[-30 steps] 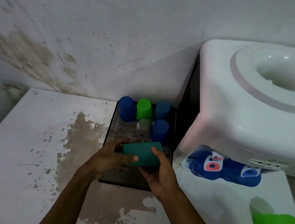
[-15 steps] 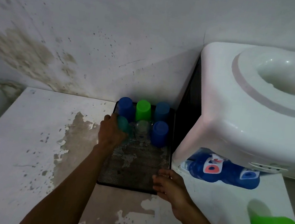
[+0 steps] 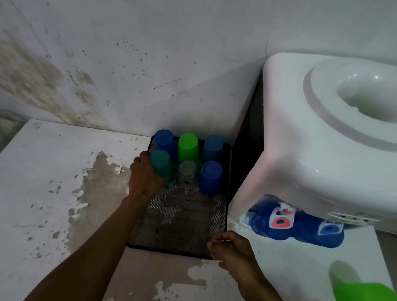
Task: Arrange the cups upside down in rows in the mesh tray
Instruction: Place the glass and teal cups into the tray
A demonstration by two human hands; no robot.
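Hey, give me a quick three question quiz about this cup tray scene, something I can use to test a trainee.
1. True or false: the left hand grips the teal cup in the mesh tray.
2. How many cups stand upside down in the back row?
3. Which stands between the teal cup and the front blue cup? A) clear glass B) green cup C) nothing

Key: 1 true. 2 three: blue cup, green cup, right blue cup. 3 A, the clear glass.
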